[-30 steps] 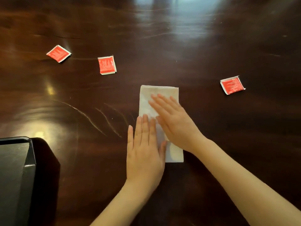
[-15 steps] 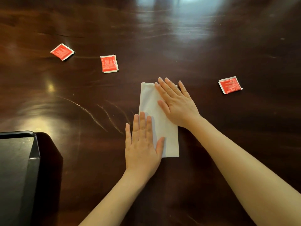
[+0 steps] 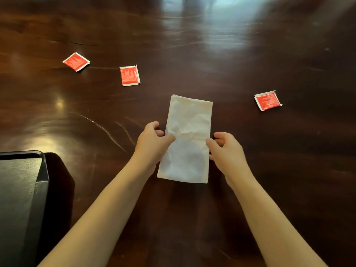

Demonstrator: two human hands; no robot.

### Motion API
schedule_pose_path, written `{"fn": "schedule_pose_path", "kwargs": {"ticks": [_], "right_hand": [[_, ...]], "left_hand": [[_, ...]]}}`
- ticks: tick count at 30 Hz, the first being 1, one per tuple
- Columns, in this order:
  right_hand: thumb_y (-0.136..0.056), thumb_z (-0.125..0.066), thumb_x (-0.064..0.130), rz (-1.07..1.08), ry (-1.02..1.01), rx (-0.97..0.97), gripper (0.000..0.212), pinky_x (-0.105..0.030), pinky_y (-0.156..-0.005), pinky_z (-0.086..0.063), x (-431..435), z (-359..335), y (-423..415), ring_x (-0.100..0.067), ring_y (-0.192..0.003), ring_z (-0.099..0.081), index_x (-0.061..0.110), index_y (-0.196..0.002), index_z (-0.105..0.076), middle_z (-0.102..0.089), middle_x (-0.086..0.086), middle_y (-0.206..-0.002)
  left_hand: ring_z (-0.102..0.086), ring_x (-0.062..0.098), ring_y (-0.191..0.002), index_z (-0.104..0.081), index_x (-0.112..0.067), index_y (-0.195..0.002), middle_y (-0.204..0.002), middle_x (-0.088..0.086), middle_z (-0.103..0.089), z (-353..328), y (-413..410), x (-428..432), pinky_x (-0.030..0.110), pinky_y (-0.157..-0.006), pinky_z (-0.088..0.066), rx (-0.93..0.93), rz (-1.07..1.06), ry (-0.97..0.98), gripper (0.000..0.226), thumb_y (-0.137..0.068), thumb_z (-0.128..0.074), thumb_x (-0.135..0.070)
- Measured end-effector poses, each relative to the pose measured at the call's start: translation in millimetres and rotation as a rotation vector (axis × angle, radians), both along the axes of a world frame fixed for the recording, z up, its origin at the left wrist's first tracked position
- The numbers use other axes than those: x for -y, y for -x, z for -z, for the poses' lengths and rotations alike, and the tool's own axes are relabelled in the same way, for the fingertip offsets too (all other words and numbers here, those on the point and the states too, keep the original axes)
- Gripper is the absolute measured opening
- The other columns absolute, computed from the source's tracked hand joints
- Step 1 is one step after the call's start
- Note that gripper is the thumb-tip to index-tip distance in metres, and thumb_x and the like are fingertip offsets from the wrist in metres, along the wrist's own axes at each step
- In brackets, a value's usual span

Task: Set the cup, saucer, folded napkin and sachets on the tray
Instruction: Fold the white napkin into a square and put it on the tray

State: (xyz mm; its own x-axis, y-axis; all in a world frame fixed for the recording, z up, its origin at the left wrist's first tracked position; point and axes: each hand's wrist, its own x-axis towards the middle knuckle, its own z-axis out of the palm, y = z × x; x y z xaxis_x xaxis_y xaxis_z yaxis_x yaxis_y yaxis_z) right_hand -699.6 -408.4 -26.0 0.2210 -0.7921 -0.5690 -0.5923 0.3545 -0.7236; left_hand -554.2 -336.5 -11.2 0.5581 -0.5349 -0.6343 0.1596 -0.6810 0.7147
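Nearest the camera, two bare forearms reach up from the bottom edge over a dark, glossy wooden table (image 3: pixel 250 54). At the lower left, the corner of a black tray (image 3: pixel 41 170) with a raised rim sits on the table, its matte floor bare in the part that shows; the rest runs out of view.

Between the hands lies the folded napkin (image 3: pixel 189 135), a white paper rectangle with its long side running away from the camera, flat on the table. It is creased and wrinkled across the middle, and its nearer half is in shadow. The left hand (image 3: pixel 152 141) grips the napkin's left edge at about mid-length, thumb on top and fingers curled at the side. The right hand (image 3: pixel 226 149) pinches the right edge opposite, thumb tip on the paper and fingers curled beside it. The napkin is well apart from the tray.

Farther off, three red sachets with white borders lie flat and apart from one another: one sachet (image 3: pixel 267 100) to the right of the napkin's far end, a middle sachet (image 3: pixel 129 75) beyond the napkin to the left, and a far-left sachet (image 3: pixel 76 61) beyond that. Nothing lies between the napkin and the tray. Bright window glare streaks the far tabletop.
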Motion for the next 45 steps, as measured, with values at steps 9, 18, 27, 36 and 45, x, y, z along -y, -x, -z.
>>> {"fn": "schedule_pose_path", "kwargs": {"ticks": [9, 18, 27, 36, 45], "right_hand": [[-0.089, -0.058, 0.015, 0.044, -0.098, 0.156, 0.028, -0.013, -0.051, -0.044, 1, -9, 7, -0.004, -0.079, -0.058, 0.013, -0.116, -0.058, -0.061, 0.008, -0.090], [-0.087, -0.062, 0.022, 0.149, 0.018, 0.345, 0.023, -0.025, -0.071, -0.055, -6, -14, 15, -0.011, -0.092, -0.065, 0.018, -0.109, -0.058, -0.066, 0.002, -0.102], [-0.087, -0.061, 0.023, 0.098, 0.117, 0.496, 0.016, -0.035, -0.079, -0.056, 0, -26, 17, -0.016, -0.096, -0.065, 0.027, -0.103, -0.060, -0.067, 0.003, -0.096], [-0.086, -0.063, 0.019, 0.085, 0.052, 0.469, 0.030, -0.022, -0.070, -0.057, 0, -23, 11, -0.012, -0.096, -0.066, 0.021, -0.115, -0.056, -0.067, 0.002, -0.104], [-0.082, -0.067, 0.011, -0.352, 0.420, 0.284, 0.048, -0.019, -0.084, -0.054, 15, -55, 21, -0.007, -0.102, -0.060, 0.027, -0.126, -0.054, -0.059, 0.007, -0.116]], "left_hand": [[-0.061, 0.015, -0.087, -0.066, -0.014, -0.102, -0.100, 0.002, -0.068, -1, -2, 3, 0.027, -0.070, -0.049, -0.061, 0.133, -0.047, 0.017, -0.088, -0.057, -0.017], [-0.068, 0.013, -0.086, -0.055, -0.019, -0.104, -0.093, -0.001, -0.071, -4, 3, -11, 0.028, -0.071, -0.054, -0.154, -0.078, 0.218, 0.015, -0.089, -0.060, -0.019], [-0.068, 0.012, -0.096, -0.050, -0.029, -0.121, -0.096, -0.009, -0.072, -20, 5, -17, 0.031, -0.082, -0.055, -0.145, -0.019, 0.423, 0.044, -0.082, -0.067, -0.018], [-0.064, 0.016, -0.104, -0.052, -0.033, -0.117, -0.119, 0.000, -0.063, -13, 9, -23, 0.028, -0.081, -0.055, -0.148, -0.009, 0.439, 0.040, -0.086, -0.062, -0.010], [-0.051, 0.007, -0.093, -0.049, -0.023, -0.130, -0.113, -0.015, -0.049, -47, 3, -25, 0.018, -0.082, -0.046, 0.698, 0.431, 0.410, 0.055, -0.079, -0.071, -0.017]]}}
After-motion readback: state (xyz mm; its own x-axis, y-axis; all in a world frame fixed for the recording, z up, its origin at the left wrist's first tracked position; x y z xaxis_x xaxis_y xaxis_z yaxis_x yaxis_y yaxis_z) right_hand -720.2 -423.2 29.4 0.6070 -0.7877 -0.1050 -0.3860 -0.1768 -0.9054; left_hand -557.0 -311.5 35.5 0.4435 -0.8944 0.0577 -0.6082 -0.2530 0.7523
